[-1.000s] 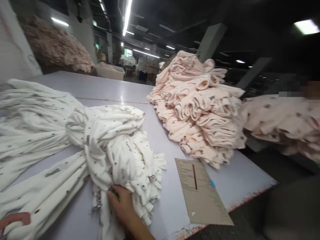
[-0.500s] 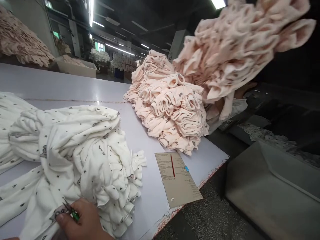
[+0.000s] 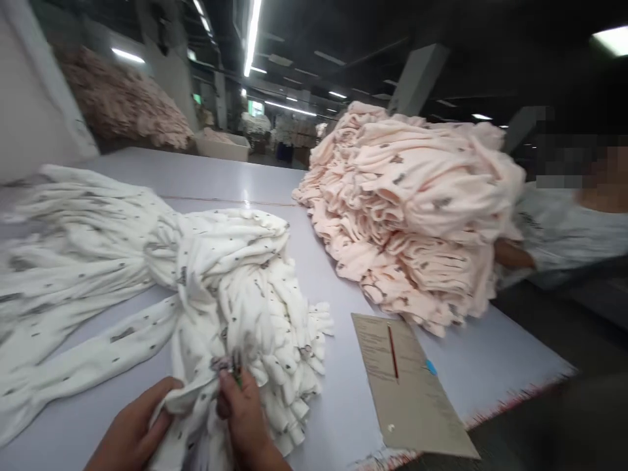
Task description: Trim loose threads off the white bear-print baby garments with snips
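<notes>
A bundle of white printed fleece cloth (image 3: 235,288), tied or twisted at its middle, lies on the table before me. My left hand (image 3: 140,422) pinches a fold of it near the table's front, thumb and fingers closed. Close by on the right, my right hand (image 3: 248,415) is closed around small green-handled thread snips (image 3: 238,374); their blades point up against the white cloth and are blurred. Which part of the cloth the blades touch, I cannot tell.
A tall heap of pink printed cloth (image 3: 407,196) stands on the table (image 3: 338,392) to the right. Before it lies a cardboard sheet (image 3: 417,412) with a red pencil (image 3: 393,352) and a blue clip (image 3: 431,367). A person in a light top (image 3: 574,229) is behind the heap.
My view has swung right to left, so things appear farther right. My left hand has come into view, gripping the white cloth. The raised pink bundle has come down onto the heap.
</notes>
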